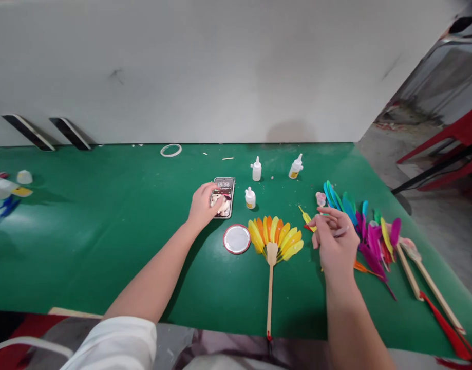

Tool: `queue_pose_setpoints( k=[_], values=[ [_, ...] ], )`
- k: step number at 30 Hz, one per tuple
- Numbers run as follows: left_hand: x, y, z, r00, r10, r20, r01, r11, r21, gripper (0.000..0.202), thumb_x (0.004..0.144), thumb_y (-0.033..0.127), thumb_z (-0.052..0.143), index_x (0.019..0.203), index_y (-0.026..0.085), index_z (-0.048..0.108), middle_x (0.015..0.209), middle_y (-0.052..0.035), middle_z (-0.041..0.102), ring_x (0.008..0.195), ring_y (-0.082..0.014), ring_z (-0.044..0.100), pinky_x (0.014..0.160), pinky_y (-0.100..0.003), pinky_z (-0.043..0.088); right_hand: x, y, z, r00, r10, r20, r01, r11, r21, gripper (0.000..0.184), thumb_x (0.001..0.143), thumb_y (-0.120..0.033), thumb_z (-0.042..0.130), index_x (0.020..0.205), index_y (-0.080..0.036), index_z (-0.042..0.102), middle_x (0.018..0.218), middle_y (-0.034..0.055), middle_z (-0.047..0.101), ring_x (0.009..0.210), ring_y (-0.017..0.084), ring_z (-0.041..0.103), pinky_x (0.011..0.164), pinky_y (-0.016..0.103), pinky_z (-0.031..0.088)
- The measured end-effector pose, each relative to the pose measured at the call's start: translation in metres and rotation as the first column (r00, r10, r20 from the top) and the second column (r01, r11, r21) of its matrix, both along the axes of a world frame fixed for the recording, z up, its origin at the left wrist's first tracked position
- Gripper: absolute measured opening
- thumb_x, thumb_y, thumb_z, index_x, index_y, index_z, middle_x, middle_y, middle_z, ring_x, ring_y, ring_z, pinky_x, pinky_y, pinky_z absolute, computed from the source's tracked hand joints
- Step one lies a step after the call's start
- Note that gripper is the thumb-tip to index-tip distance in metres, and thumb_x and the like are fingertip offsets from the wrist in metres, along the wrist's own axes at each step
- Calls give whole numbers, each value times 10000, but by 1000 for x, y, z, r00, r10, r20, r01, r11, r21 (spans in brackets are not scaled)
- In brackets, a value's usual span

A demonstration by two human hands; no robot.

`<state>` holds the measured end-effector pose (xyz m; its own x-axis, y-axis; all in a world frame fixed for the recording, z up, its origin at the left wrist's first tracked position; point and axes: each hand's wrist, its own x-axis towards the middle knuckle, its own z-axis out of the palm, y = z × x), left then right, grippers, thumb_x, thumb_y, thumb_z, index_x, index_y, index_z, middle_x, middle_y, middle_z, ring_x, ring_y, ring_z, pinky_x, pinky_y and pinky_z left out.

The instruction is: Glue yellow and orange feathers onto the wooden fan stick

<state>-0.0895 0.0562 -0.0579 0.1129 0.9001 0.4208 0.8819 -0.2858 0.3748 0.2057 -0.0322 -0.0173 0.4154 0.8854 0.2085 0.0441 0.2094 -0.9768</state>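
My left hand rests over the left side of a phone with a lit screen, fingers and thumb curled onto it. My right hand is raised at the right with its fingers pinched. A thin pale stick-like piece shows between them; its kind is unclear. Between my hands lies a feather fan with yellow and orange feathers spread along its head and a wooden handle toward me. A round silver lid with a red rim sits left of it. A yellow feather lies beside my right hand.
Small white glue bottles stand beyond the fan. Loose coloured feathers are heaped at the right, near wooden handles with red tassels. A white tape ring lies near the wall. Two dark slabs lean there.
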Motion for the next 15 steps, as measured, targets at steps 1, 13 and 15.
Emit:
queue_pose_setpoints(
  k=[1,13,15],
  values=[
    [-1,-1,0,999,15,51,-17,999,43,204,821,302,468,954,181,565,1072,-85,588,1073,-198,533,947,-352,414,0,1,-1,1000,0,1,0,1000,5,166,791,-297,608,921,-197,581,618,-29,586,310,47,376,296,213,292],
    [-4,2,-8,1000,-20,15,17,991,132,123,808,292,500,800,194,575,922,-63,641,990,-228,553,892,-387,395,4,15,-22,989,-93,116,84,994,77,143,800,-305,573,897,-199,578,690,-9,575,494,86,505,403,221,357],
    [-5,3,-6,1000,4,-11,-3,990,141,144,822,303,480,847,194,572,963,-66,647,1030,-231,548,933,-395,359,4,16,-25,984,-98,149,86,993,85,139,805,-310,562,889,-201,575,680,-11,570,499,88,503,403,220,346]
  ],
)
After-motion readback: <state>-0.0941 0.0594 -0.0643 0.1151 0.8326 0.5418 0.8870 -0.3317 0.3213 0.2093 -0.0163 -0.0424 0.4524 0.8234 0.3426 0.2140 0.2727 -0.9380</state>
